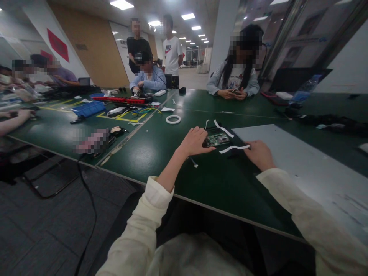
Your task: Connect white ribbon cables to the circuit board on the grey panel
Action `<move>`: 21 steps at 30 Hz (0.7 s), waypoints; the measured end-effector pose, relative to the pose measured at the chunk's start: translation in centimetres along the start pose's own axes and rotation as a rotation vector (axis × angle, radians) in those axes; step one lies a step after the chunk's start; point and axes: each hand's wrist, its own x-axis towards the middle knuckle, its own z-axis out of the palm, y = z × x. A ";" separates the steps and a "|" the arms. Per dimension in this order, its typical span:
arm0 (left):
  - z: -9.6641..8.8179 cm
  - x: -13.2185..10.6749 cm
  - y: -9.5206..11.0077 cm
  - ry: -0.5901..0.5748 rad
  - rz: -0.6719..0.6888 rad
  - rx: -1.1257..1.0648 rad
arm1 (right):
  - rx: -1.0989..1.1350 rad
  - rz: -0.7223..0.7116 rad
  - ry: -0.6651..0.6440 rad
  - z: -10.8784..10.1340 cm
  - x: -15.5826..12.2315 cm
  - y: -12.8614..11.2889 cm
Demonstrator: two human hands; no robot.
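Note:
A green circuit board [218, 140] lies over the table in front of me, with a dark part around it. My left hand [194, 141] grips its left end, thumb along the near edge. My right hand [260, 154] is closed at the right edge of a black flat piece [236, 138] beside the board. One white strip [224, 128] runs along the far side, slightly curled. Another white strip [233, 148] reaches from the near side to my right fingertips. A short cable [194, 162] pokes out below my left hand.
A roll of white tape [173, 119] lies beyond my left hand. To the right is a large grey sheet [299, 168]. Further left are a blue tray [88, 109], a red power strip [126, 100] and a pink pouch [93, 141]. A person [234, 73] sits across the table.

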 end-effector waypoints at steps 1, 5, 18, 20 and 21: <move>0.1 0.0 -0.1 -0.007 0.000 0.002 | -0.012 0.017 -0.011 -0.1 0.0 -0.1; 0.4 0.0 -0.5 -0.017 -0.007 0.009 | 0.016 0.053 -0.028 -0.4 0.0 -0.7; 0.3 -0.1 -0.5 0.005 -0.026 0.023 | 0.383 -0.135 0.008 -0.7 -3.6 -6.9; 0.2 -0.2 -0.7 0.009 -0.031 0.023 | 0.538 -0.158 0.013 -0.6 -4.1 -7.7; 0.1 -0.2 -0.8 0.010 -0.033 0.023 | 0.606 -0.188 0.006 -0.6 -4.3 -8.0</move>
